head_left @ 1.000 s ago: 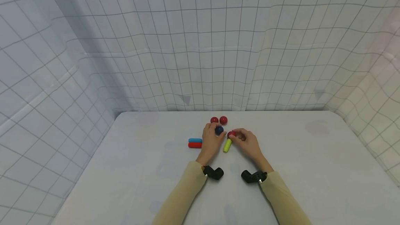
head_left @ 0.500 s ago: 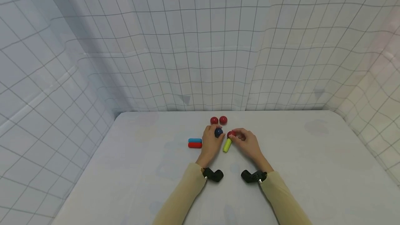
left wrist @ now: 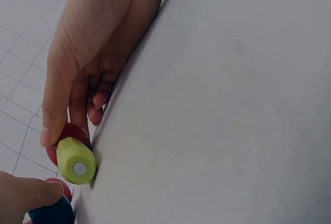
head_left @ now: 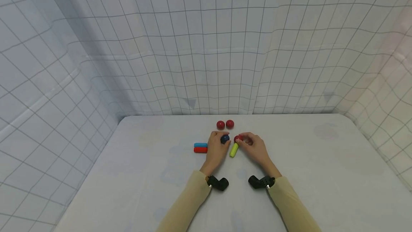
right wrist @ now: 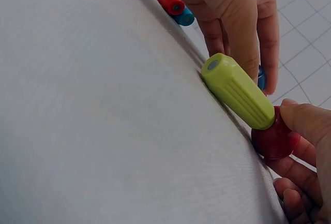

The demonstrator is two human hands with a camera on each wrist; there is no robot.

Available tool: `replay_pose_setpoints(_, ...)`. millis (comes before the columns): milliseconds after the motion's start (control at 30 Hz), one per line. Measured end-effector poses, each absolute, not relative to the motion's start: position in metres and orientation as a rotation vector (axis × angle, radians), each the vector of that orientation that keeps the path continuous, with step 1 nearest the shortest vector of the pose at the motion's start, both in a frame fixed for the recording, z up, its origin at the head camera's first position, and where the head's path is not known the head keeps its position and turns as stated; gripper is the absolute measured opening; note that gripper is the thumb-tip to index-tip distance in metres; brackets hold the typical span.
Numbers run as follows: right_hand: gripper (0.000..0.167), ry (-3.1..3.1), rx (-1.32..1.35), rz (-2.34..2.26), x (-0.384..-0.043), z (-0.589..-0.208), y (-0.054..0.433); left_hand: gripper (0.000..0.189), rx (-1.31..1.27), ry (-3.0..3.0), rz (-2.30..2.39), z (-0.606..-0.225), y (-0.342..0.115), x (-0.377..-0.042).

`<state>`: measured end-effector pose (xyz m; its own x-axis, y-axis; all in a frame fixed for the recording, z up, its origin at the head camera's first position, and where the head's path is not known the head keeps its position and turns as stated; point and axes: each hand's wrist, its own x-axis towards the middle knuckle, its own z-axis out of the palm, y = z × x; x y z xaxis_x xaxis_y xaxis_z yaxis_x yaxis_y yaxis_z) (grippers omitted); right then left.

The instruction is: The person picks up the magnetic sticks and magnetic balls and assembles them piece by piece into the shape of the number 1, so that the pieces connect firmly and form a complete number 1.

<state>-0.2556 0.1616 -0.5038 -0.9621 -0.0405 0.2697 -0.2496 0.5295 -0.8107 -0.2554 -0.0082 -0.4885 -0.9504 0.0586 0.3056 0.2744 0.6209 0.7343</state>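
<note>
Between the thumb and fingers of my left hand [head_left: 216, 151] is a dark blue ball [head_left: 225, 139], just left of the other hand in the head view. My right hand [head_left: 258, 150] pinches a shiny red ball [right wrist: 274, 140]. A yellow-green ridged magnetic rod [right wrist: 239, 93] meets that ball at one end and lies on the white cloth, pointing back toward me. At its free end a round silver magnet [left wrist: 79, 168] shows in the left wrist view. The blue ball and the rod are apart.
Two red balls [head_left: 220, 125] [head_left: 230, 124] sit behind the left hand. Just left of that hand, a blue rod [head_left: 201, 145] and a red rod [head_left: 200, 150] lie side by side. A white gridded curtain [head_left: 206, 63] surrounds the table's back and sides.
My left hand has drawn the blue ball slightly nearer to me, away from the two red balls at the back. The right hand, its red ball and the yellow-green rod have stayed still.
</note>
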Motion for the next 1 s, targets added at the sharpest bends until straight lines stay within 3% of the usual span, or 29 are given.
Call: replay_pose_setpoints(1000,0.035,-2.564,0.233,1.385,-0.257,-0.505,0.162,0.036,-0.405,-2.637,-1.137,-0.482,-0.026,-0.230)
